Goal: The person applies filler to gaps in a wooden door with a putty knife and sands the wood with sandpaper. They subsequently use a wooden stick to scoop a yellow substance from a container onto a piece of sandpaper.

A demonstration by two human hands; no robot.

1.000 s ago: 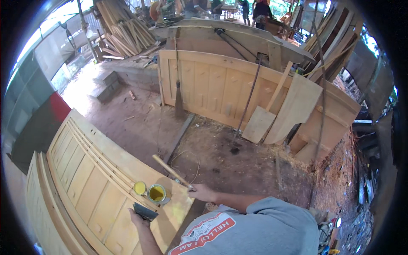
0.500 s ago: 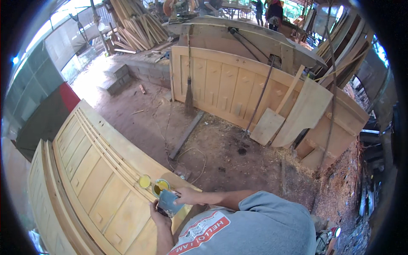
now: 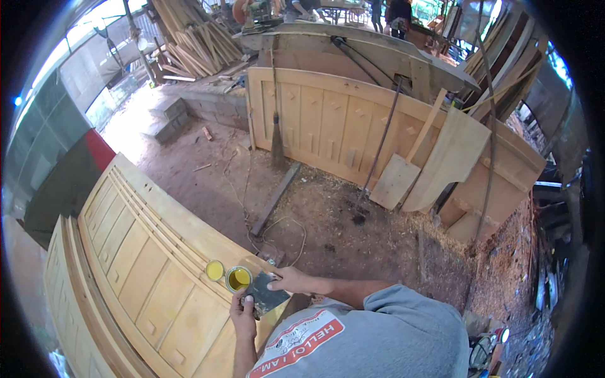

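Note:
A dark, flat rectangular plate [image 3: 271, 295] is held between my two hands, just right of an opened can. My right hand [image 3: 292, 281] pinches its upper right corner, thumb on top. My left hand [image 3: 244, 313] is closed at its lower left edge, with the thumb on top and the other fingers partly hidden. The round can [image 3: 230, 271] stands on a wooden door panel [image 3: 154, 277] and holds yellow stuff. To its left lies a round lid [image 3: 215, 270] with a yellow face.
More panels [image 3: 63, 283] are stacked at the left. Beyond the dirt floor [image 3: 208, 183] a large panelled board [image 3: 324, 120] leans upright, with a broom [image 3: 276, 142] against it. A grey plank [image 3: 275, 200] and a cord [image 3: 302, 239] lie on the floor. People stand far back.
The plate has moved right, away from the can's mouth, and lies flatter. My right hand has shifted right and slightly up; the can's inside shows more fully. The view has shifted slightly.

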